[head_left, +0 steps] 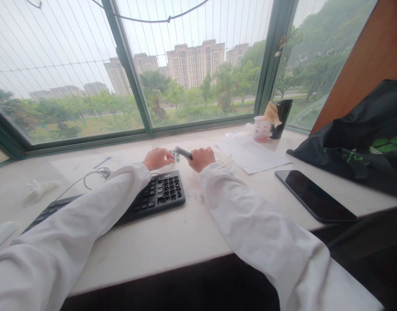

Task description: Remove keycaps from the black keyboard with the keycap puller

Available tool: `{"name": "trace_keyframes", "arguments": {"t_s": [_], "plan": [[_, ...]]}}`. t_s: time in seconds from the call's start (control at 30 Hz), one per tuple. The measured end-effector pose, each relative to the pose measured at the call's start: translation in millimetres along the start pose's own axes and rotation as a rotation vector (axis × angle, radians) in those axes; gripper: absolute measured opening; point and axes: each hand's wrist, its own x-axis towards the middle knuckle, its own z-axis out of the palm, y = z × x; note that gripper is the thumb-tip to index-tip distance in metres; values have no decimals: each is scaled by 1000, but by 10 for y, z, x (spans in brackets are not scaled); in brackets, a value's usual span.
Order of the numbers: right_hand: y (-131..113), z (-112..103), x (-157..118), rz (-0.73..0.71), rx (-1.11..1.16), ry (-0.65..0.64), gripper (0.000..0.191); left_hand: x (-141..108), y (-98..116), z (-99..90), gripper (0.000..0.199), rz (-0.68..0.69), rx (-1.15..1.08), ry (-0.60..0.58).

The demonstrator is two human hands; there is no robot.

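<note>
Right hand (201, 158), fingers closed on a slim dark object (184, 152); left hand (157, 159), fingers curled, grip unclear, beside small metal parts (175, 155) — a slip could scatter them.

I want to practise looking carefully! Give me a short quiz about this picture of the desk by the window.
1. What is the right hand holding? A) a pair of scissors B) a dark slim object C) a spoon
2. True or false: the black smartphone lies on top of the black keyboard.
3. Fill in the missing word: through the window, tall ____ stand behind the trees.

Key: 1 B; 2 false; 3 buildings
</note>
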Motion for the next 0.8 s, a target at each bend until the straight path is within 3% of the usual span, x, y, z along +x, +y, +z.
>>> {"name": "trace_keyframes", "arguments": {"t_s": [0.8], "plan": [[-10,-18,0,-16,6,-19,41,-18,62,5,22,-34,-6,-3]]}}
